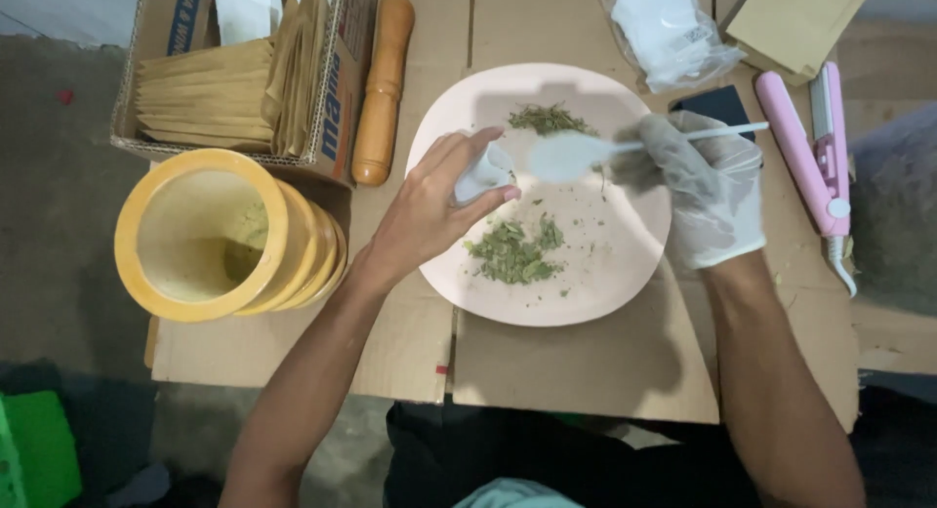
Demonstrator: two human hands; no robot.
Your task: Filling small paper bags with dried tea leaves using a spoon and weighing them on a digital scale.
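Observation:
A pale pink plate point(625, 274) lies on flattened cardboard with crushed green dried leaves point(512, 254) near its front and a smaller pile point(549, 119) at its back. My left hand point(429, 210), bare, holds a small white pouch point(481, 174) over the plate's left side. My right hand point(708, 186), in a whitish glove, grips a white plastic spoon point(576, 155) whose bowl points at the pouch's mouth. The spoon is blurred, and I cannot tell what lies in it.
A yellow mortar point(210, 237) stands at left with green powder inside. Behind it are a cardboard box of brown envelopes point(210, 98) and a wooden pestle point(383, 83). A pink heat sealer point(815, 157), a bag of white pouches point(669, 30) and brown envelopes point(795, 20) lie right.

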